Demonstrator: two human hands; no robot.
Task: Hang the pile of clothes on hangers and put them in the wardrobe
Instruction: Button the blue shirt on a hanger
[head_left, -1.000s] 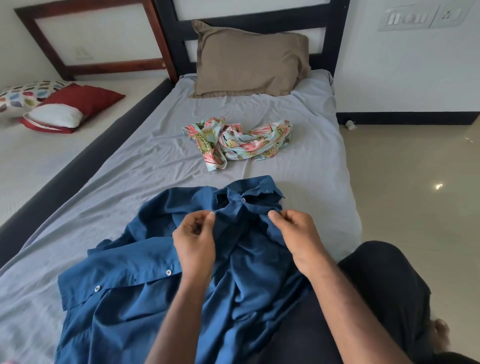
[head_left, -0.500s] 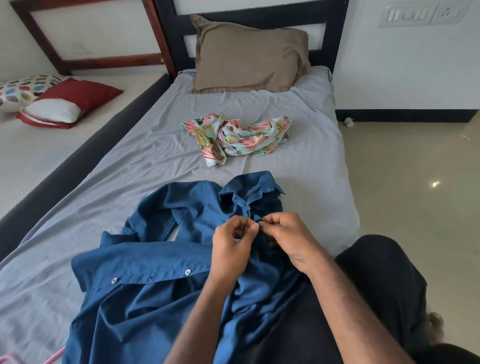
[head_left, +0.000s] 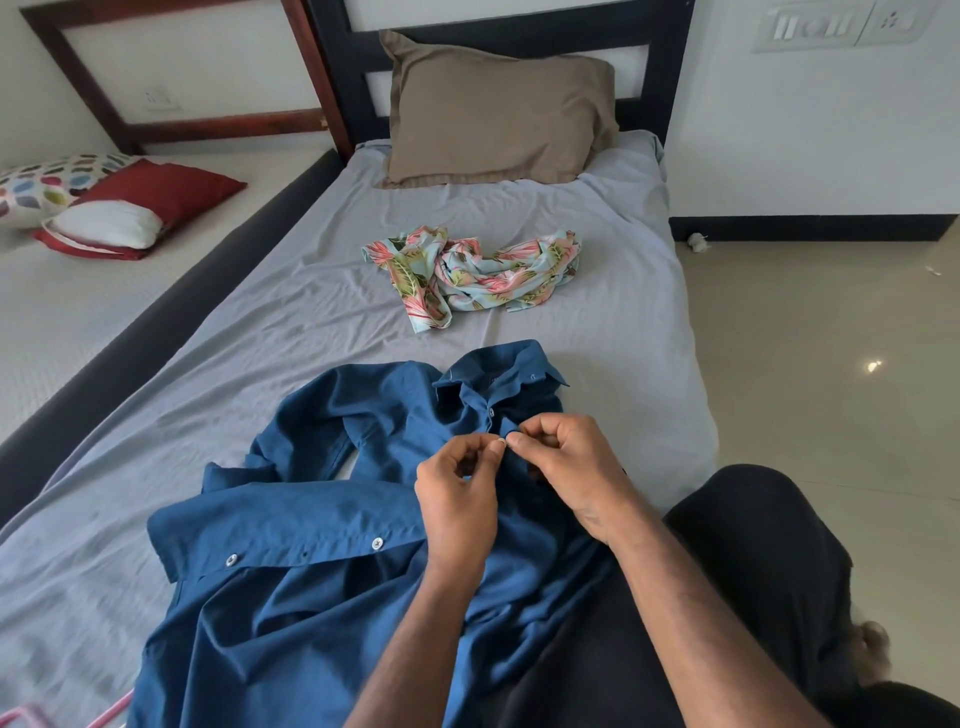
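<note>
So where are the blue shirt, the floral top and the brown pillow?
Blue shirt (head_left: 322, 613): head view, on its front panel near the person.
Floral top (head_left: 478, 273): head view, on the crumpled middle.
Brown pillow (head_left: 493, 109): head view, on the centre of its face.

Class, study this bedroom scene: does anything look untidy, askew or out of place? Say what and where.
The floral garment lies crumpled mid-bed instead of flat or hung. The blue shirt is rumpled, one sleeve folded over, while both hands, left hand and right hand, pinch its placket. Nothing looks damaged.
</note>
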